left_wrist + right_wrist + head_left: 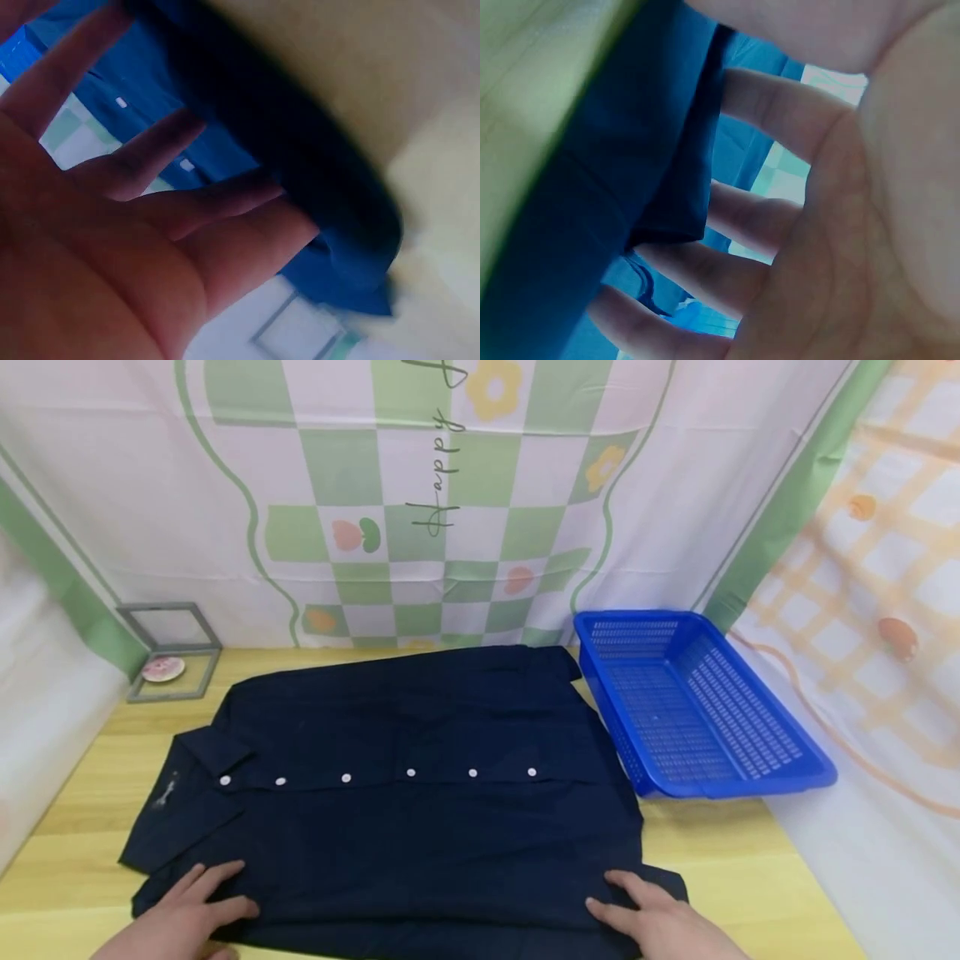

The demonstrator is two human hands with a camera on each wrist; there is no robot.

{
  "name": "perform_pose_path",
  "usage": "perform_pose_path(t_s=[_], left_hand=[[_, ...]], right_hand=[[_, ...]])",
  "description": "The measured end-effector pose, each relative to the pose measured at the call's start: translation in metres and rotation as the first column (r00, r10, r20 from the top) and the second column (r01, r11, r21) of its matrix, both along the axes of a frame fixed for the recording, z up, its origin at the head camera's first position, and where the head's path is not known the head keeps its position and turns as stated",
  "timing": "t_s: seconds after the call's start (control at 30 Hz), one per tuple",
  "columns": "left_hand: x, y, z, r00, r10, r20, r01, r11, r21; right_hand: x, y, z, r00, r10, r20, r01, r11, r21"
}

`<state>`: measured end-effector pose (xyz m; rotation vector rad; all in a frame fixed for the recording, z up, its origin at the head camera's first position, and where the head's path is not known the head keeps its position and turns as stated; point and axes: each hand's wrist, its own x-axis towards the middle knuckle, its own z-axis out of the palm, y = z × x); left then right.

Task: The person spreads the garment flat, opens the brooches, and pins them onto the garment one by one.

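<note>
A dark navy button-up shirt point(420, 843) lies spread on the wooden table, its collar point(180, 810) to the left and a row of white buttons across the middle. My left hand point(176, 918) rests its spread fingers on the near edge below the collar. At the near right corner, by the hem, my right hand point(667, 922) touches the cloth with spread fingers. Both wrist views show the fingertips against the shirt's near edge, the left hand point(97, 225) and the right hand point(802, 225) each with fingers extended.
A blue plastic basket point(633, 727) stands at the right, beside the shirt's hem. In the back left corner is a grey hinged frame point(167, 695) with a small round pink-and-white item point(163, 669). Patterned cloth point(495, 543) hangs behind and at the sides.
</note>
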<state>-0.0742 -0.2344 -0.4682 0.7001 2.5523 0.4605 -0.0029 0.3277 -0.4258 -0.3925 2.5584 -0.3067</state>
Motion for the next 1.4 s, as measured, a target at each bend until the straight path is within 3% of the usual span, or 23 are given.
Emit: perform_pose_path(t_s=[0.13, 0.27, 0.33, 0.37, 0.43, 0.47, 0.5, 0.53, 0.57, 0.67, 0.7, 0.77, 0.87, 0.97, 1.1, 1.23, 1.4], left_hand=[[-0.001, -0.004, 0.004, 0.998, -0.031, -0.059, 0.035, 0.997, 0.066], [-0.005, -0.005, 0.014, 0.992, -0.089, -0.093, 0.092, 0.995, 0.026], [-0.01, -0.003, 0.022, 0.971, -0.123, -0.203, 0.125, 0.992, -0.006], [-0.013, -0.001, 0.027, 0.954, -0.128, -0.273, 0.125, 0.992, -0.028], [-0.022, 0.006, 0.038, 0.92, -0.104, -0.378, 0.082, 0.994, -0.074], [-0.028, 0.01, 0.042, 0.908, -0.081, -0.41, 0.049, 0.995, -0.086], [-0.036, 0.016, 0.045, 0.903, -0.057, -0.427, 0.018, 0.995, -0.095], [-0.045, 0.022, 0.047, 0.909, -0.037, -0.416, -0.009, 0.994, -0.109], [-0.054, 0.027, 0.049, 0.922, -0.02, -0.387, -0.032, 0.991, -0.127], [-0.081, 0.04, 0.045, 0.969, 0.02, -0.244, -0.064, 0.983, -0.174], [-0.089, 0.042, 0.043, 0.98, 0.032, -0.195, -0.07, 0.978, -0.195], [-0.1, 0.044, 0.039, 0.993, 0.053, -0.109, -0.078, 0.969, -0.233], [-0.107, 0.043, 0.037, 0.997, 0.071, -0.044, -0.08, 0.965, -0.25], [-0.108, 0.04, 0.044, 0.992, 0.086, -0.094, -0.105, 0.969, -0.225], [-0.11, 0.032, 0.05, 0.977, 0.147, -0.153, -0.178, 0.961, -0.212], [-0.115, 0.024, 0.039, 0.974, 0.193, -0.117, -0.214, 0.956, -0.202], [-0.115, 0.023, 0.032, 0.974, 0.193, -0.12, -0.211, 0.964, -0.164]], right_hand=[[0.001, 0.002, -0.003, 0.998, 0.027, -0.048, -0.029, 0.999, -0.026], [-0.004, -0.005, 0.009, 0.986, 0.095, -0.136, -0.092, 0.995, 0.024], [-0.011, -0.015, 0.019, 0.95, 0.154, -0.271, -0.148, 0.988, 0.043], [-0.016, -0.021, 0.024, 0.918, 0.182, -0.353, -0.175, 0.983, 0.053], [-0.031, -0.036, 0.031, 0.841, 0.218, -0.494, -0.21, 0.975, 0.073], [-0.041, -0.045, 0.034, 0.816, 0.219, -0.535, -0.21, 0.975, 0.078], [-0.052, -0.053, 0.035, 0.804, 0.216, -0.554, -0.209, 0.975, 0.077], [-0.065, -0.062, 0.035, 0.813, 0.202, -0.546, -0.19, 0.979, 0.079], [-0.079, -0.069, 0.034, 0.839, 0.176, -0.516, -0.159, 0.984, 0.078], [-0.12, -0.085, 0.025, 0.939, 0.034, -0.341, -0.007, 0.997, 0.08], [-0.132, -0.088, 0.021, 0.962, -0.02, -0.273, 0.048, 0.994, 0.094], [-0.151, -0.089, 0.016, 0.983, -0.109, -0.15, 0.129, 0.984, 0.125], [-0.168, -0.085, 0.016, 0.986, -0.165, -0.036, 0.168, 0.976, 0.138], [-0.18, -0.081, 0.021, 0.982, -0.164, -0.089, 0.174, 0.977, 0.12], [-0.194, -0.078, 0.021, 0.973, -0.194, -0.126, 0.21, 0.97, 0.123], [-0.199, -0.075, 0.016, 0.976, -0.211, -0.058, 0.217, 0.967, 0.13], [-0.197, -0.078, 0.017, 0.97, -0.227, -0.086, 0.237, 0.962, 0.133]])
